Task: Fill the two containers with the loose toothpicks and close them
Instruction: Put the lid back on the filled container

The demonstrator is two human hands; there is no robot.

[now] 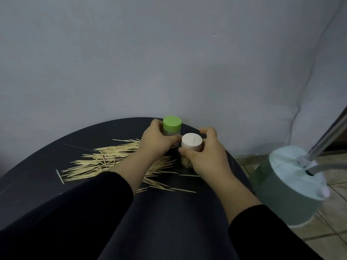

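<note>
- Head view, nearest to us: two black sleeves (90, 207) reach forward over a dark round table (37, 177), and the forearms are bare beyond the cuffs.
- Just past the cuffs we see the loose toothpicks (101, 160) lying flat on the tabletop. Most form a wide heap left of and under the left forearm. A few strays lie between the two arms, and one lies apart at the heap's left end.
- To the right, off the table, a pale green bucket-like unit (289, 194) stands on a tiled floor (336, 186). A metal pole (326, 137) rises at a slant from its white top.
- Further in, the right hand (206, 156) grasps the white-lidded container (185, 162), thumb against its left side and fingers curled round the far side. It stands upright on the table with its white lid (191, 142) on, and toothpicks show through the clear wall below. A thin line crosses the lid top; we cannot tell whether it is a toothpick or a slot.
- Slightly further back, the left hand (155, 142) is wrapped round the clear body of the green-lidded container (171, 133), which is upright with its green lid (172, 122) on. The two containers stand just beside each other near the table's far edge; we cannot tell whether they touch.
- Behind everything we see a plain grey wall (131, 53).
</note>
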